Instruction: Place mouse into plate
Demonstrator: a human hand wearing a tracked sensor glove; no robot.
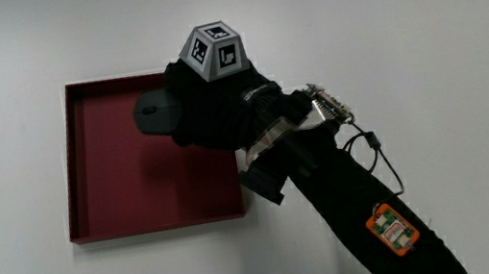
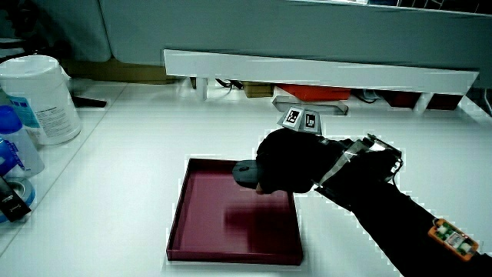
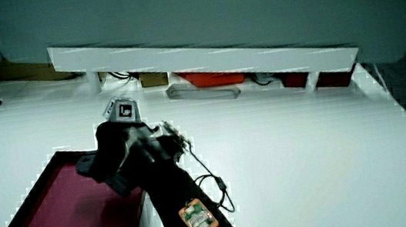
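The mouse (image 1: 153, 113) is dark grey and sits in the grip of the gloved hand (image 1: 212, 113), whose fingers are curled round the end of it nearer the wrist, so only its rounded front end shows. It is held over the plate (image 1: 95, 179), a square dark red tray with a low raised rim, above the part of the tray that lies farther from the person. In a side view the mouse (image 2: 246, 172) appears raised a little above the tray floor (image 2: 207, 223), with a shadow on the red surface under it; whether it touches the floor cannot be told for sure. The rest of the tray is bare.

On the back of the hand stands the small patterned cube (image 1: 215, 50), black and white. The forearm (image 1: 362, 207) in a black sleeve runs from the hand toward the person, crossing the tray's corner; it carries a thin cable and a small orange tag (image 1: 392, 232).

The tray lies flat on the white bench (image 1: 420, 13). In a side view a white tub with a lid (image 2: 40, 98) and a blue bottle (image 2: 15, 146) stand at the bench's edge, well apart from the tray. A low white partition (image 2: 323, 73) runs along the bench, seen in both side views, with a red thing (image 3: 210, 78) under it.
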